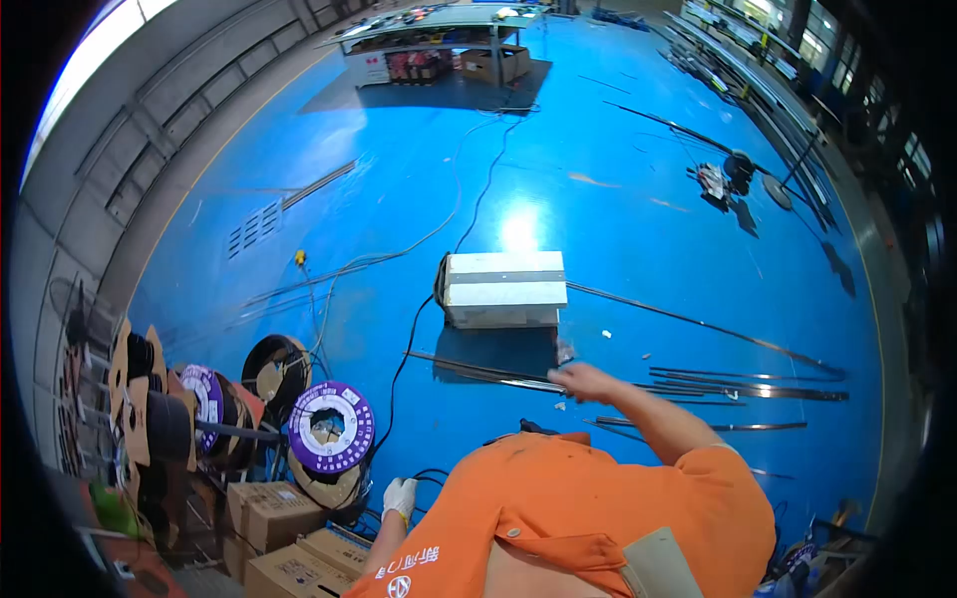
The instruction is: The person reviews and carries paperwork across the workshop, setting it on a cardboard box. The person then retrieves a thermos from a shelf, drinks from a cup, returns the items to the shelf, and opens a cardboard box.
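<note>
My right hand (583, 382) is bare and stretched forward over the floor, its fingers closed. A small pale and dark thing (565, 352) shows just past the fingertips; its kind is unclear. Beneath and beside that hand lie long dark metal strips (478, 372). Just ahead stands a white slatted box-like stool (506, 282), with a grey band across its top. Low on the left, my left hand (399, 498) wears a white glove and is beside a loop of black cable (431, 475). Its fingers are too small to make out.
Spools with purple labels (331, 427) and cardboard boxes (271, 513) crowd the left side. More metal strips (758, 389) lie at right. Cables (399, 374) run across the blue floor. A loaded workbench (439, 40) stands far ahead; a rack of long profiles (738, 55) lines the right.
</note>
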The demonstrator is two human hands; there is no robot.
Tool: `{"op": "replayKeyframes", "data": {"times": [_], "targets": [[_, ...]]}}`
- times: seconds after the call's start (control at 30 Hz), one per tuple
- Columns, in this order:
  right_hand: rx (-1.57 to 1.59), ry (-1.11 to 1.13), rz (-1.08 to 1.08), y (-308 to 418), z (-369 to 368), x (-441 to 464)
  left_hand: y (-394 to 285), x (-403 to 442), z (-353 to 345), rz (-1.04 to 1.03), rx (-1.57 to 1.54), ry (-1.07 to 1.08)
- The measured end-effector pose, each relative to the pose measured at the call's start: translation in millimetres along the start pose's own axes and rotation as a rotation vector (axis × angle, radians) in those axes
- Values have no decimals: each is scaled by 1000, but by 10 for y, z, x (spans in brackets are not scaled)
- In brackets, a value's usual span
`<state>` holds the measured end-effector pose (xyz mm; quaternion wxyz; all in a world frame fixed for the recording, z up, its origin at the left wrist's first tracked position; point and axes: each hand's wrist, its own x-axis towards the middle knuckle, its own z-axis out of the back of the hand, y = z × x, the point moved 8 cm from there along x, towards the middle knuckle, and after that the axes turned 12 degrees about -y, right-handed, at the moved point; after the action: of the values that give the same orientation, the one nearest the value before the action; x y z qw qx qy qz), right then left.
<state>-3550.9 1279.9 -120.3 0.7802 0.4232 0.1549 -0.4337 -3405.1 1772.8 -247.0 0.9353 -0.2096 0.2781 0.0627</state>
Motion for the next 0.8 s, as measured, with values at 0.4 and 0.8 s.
{"op": "replayKeyframes", "data": {"times": [0.4,0.8], "targets": [[72,-578,-107,-2472,307,235,-1403,883,-297,-433,257,184],[470,-739,-948,-3132,-1890,-2468,-3765,1453,-1366,-717,442,569]]}}
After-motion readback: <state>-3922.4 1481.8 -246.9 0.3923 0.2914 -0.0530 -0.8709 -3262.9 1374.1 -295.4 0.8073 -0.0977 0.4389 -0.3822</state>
